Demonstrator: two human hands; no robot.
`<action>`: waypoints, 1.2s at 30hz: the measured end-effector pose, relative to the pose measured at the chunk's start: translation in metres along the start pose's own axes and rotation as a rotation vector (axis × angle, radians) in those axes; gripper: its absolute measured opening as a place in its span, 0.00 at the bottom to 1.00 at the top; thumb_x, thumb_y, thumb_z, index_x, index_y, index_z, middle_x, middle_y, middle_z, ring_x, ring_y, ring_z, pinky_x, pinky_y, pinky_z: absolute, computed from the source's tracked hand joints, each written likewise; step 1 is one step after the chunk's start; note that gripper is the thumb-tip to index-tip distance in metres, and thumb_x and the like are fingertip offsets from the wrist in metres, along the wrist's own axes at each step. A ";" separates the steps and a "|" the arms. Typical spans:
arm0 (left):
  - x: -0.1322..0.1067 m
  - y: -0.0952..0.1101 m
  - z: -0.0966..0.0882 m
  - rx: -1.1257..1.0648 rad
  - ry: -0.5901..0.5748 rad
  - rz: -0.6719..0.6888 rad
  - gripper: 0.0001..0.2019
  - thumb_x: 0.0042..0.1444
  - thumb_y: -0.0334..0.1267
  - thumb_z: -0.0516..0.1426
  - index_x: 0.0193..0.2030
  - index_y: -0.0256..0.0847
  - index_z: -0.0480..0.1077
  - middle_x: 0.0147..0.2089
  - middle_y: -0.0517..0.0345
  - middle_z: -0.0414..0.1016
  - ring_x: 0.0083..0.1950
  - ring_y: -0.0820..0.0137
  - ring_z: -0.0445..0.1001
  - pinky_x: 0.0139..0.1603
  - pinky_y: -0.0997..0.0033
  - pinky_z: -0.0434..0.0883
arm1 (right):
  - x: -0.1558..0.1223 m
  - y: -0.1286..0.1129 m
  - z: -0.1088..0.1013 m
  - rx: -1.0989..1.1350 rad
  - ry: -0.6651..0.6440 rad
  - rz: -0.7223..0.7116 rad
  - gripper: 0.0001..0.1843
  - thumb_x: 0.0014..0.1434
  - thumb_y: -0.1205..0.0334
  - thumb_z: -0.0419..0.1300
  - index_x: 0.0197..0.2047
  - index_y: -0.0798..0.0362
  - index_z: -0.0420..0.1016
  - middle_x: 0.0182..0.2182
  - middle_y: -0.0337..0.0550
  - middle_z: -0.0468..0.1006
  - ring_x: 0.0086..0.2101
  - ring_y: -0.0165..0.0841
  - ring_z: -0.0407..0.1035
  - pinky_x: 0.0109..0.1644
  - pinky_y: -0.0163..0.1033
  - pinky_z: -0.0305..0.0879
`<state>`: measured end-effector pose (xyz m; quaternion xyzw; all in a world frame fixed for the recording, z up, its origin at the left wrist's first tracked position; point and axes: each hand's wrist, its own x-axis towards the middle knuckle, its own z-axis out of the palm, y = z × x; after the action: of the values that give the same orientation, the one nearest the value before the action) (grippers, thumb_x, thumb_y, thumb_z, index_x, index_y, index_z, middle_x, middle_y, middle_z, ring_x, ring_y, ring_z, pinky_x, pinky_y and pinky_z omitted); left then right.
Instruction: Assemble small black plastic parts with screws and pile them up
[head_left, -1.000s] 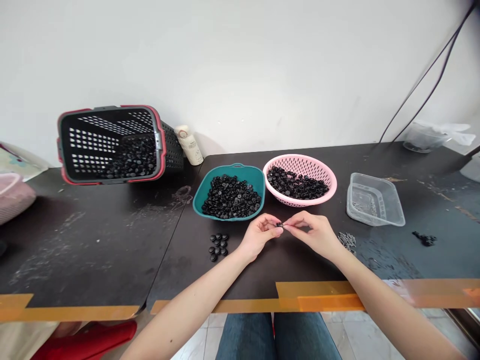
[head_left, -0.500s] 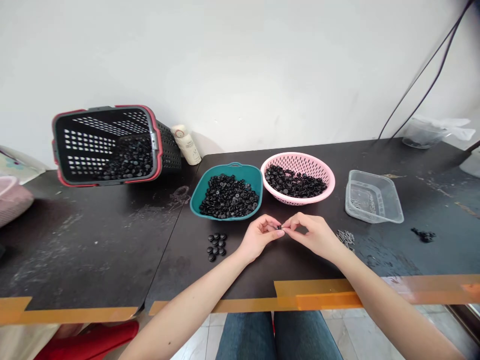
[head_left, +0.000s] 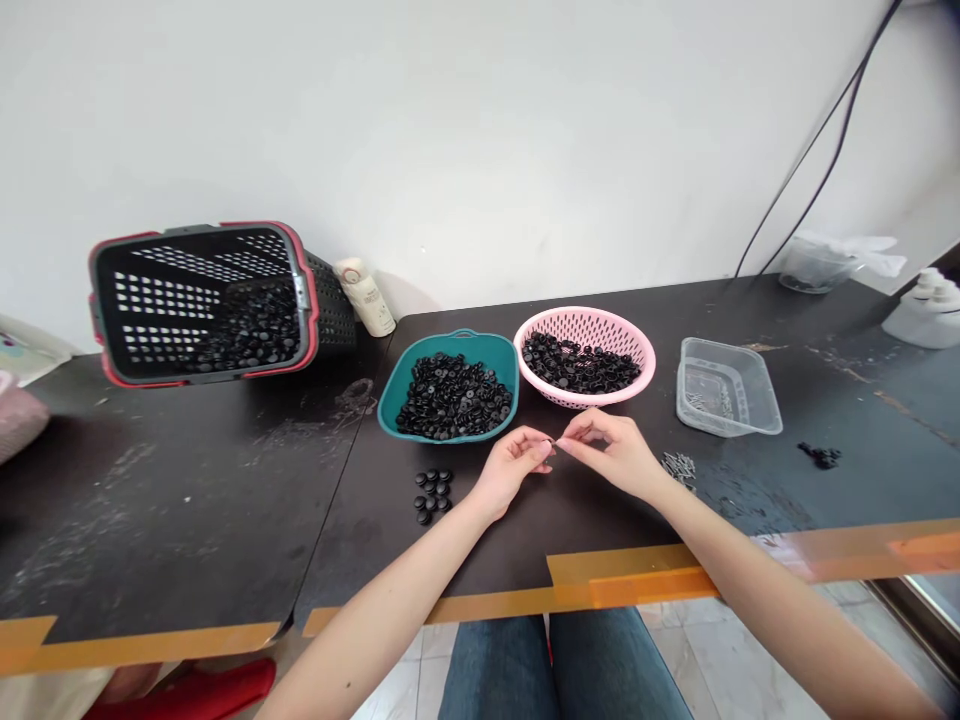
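My left hand (head_left: 517, 465) is closed in a pinch on a small black part (head_left: 553, 444), mostly hidden by the fingertips. My right hand (head_left: 611, 455) meets it from the right, thumb and forefinger pressed together at the same part; whatever else they grip is too small to make out. Left of the hands lies a group of round black caps (head_left: 433, 495) on the table. Beyond the hands stand a teal basin (head_left: 386, 400) of black round pieces and a pink colander (head_left: 646, 350) of black parts. Small metal pins (head_left: 679, 468) lie beside my right wrist.
A clear plastic tub (head_left: 765, 400) with a few metal pieces stands right, near a small black pile (head_left: 820, 456). At left, a dark basket (head_left: 330, 310) lies tipped on its side beside a white bottle (head_left: 366, 298). Orange tape (head_left: 510, 607) runs along the table's front edge.
The view has shifted slightly to the right. Both hands stay together in a pinch; the small black part is now more covered by the fingertips.
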<state>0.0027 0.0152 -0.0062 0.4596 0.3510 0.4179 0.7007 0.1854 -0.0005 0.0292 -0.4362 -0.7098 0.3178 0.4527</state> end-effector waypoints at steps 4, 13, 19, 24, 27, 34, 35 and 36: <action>-0.002 0.003 -0.002 -0.165 -0.030 -0.086 0.16 0.46 0.41 0.66 0.40 0.38 0.71 0.37 0.59 0.73 0.30 0.80 0.69 0.39 0.74 0.73 | 0.033 -0.008 -0.029 -0.237 0.142 -0.017 0.08 0.59 0.56 0.58 0.39 0.49 0.74 0.35 0.44 0.77 0.34 0.37 0.72 0.40 0.42 0.71; -0.001 0.000 -0.002 -0.436 -0.091 -0.207 0.15 0.53 0.45 0.62 0.41 0.35 0.73 0.35 0.57 0.74 0.25 0.82 0.68 0.33 0.78 0.75 | 0.118 0.031 -0.041 -0.808 -0.442 0.009 0.14 0.49 0.72 0.60 0.36 0.48 0.82 0.35 0.41 0.81 0.36 0.39 0.73 0.43 0.39 0.66; -0.003 0.000 -0.002 -0.418 -0.112 -0.203 0.15 0.53 0.41 0.62 0.45 0.36 0.72 0.40 0.55 0.76 0.29 0.80 0.74 0.37 0.78 0.75 | 0.122 0.030 -0.031 -0.882 -0.452 0.067 0.14 0.48 0.72 0.60 0.36 0.48 0.82 0.33 0.41 0.82 0.34 0.38 0.74 0.39 0.38 0.66; -0.002 0.000 -0.002 -0.440 -0.097 -0.195 0.14 0.53 0.43 0.62 0.40 0.36 0.71 0.37 0.56 0.76 0.28 0.80 0.74 0.36 0.76 0.75 | 0.123 0.033 -0.039 -0.811 -0.435 0.077 0.10 0.49 0.71 0.61 0.33 0.50 0.81 0.30 0.40 0.81 0.32 0.37 0.74 0.37 0.37 0.66; 0.000 -0.002 -0.001 -0.405 -0.080 -0.180 0.15 0.53 0.46 0.61 0.39 0.35 0.71 0.36 0.56 0.76 0.27 0.79 0.73 0.35 0.76 0.75 | 0.111 0.026 -0.048 -0.624 -0.252 0.092 0.08 0.52 0.65 0.62 0.36 0.51 0.80 0.32 0.42 0.81 0.34 0.37 0.74 0.41 0.40 0.67; -0.012 -0.001 0.007 0.105 0.144 0.205 0.14 0.53 0.46 0.61 0.39 0.38 0.71 0.36 0.55 0.76 0.31 0.73 0.73 0.37 0.70 0.73 | 0.031 -0.005 -0.018 0.344 -0.055 0.325 0.21 0.51 0.50 0.65 0.46 0.51 0.78 0.38 0.45 0.80 0.37 0.36 0.73 0.43 0.43 0.70; -0.017 0.000 0.009 0.220 0.199 0.291 0.13 0.52 0.45 0.61 0.39 0.39 0.72 0.36 0.55 0.76 0.33 0.72 0.74 0.39 0.70 0.72 | 0.022 -0.004 -0.009 0.428 -0.062 0.364 0.21 0.50 0.50 0.66 0.45 0.51 0.78 0.39 0.46 0.80 0.38 0.36 0.73 0.45 0.43 0.70; -0.020 0.001 0.010 0.317 0.244 0.366 0.12 0.52 0.44 0.62 0.40 0.41 0.73 0.37 0.55 0.75 0.35 0.70 0.73 0.41 0.69 0.71 | 0.014 -0.002 0.000 0.506 -0.059 0.403 0.20 0.50 0.50 0.66 0.45 0.51 0.79 0.39 0.46 0.80 0.39 0.36 0.73 0.46 0.44 0.70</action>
<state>0.0034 -0.0068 0.0003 0.5656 0.4051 0.5297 0.4851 0.1819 0.0114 0.0362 -0.4320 -0.5206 0.5801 0.4538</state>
